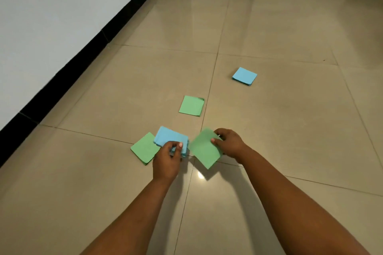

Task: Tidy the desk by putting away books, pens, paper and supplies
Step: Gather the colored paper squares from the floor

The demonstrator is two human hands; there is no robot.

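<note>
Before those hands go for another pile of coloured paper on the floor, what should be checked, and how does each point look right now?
1. Left hand has a firm hold on the blue stack: ok, fingers pinch its near edge.
2. Right hand holds the green sheets: ok, thumb on top, sheets lifted and tilted.
3. Green pile by the left hand is free to pick up: not ok, the blue stack overlaps its edge.
4. Farther green pile lies flat and apart on the floor: ok.
5. Far blue pile within reach: cannot tell.
6. A free hand for the next pile: not ok, both are occupied.
</note>
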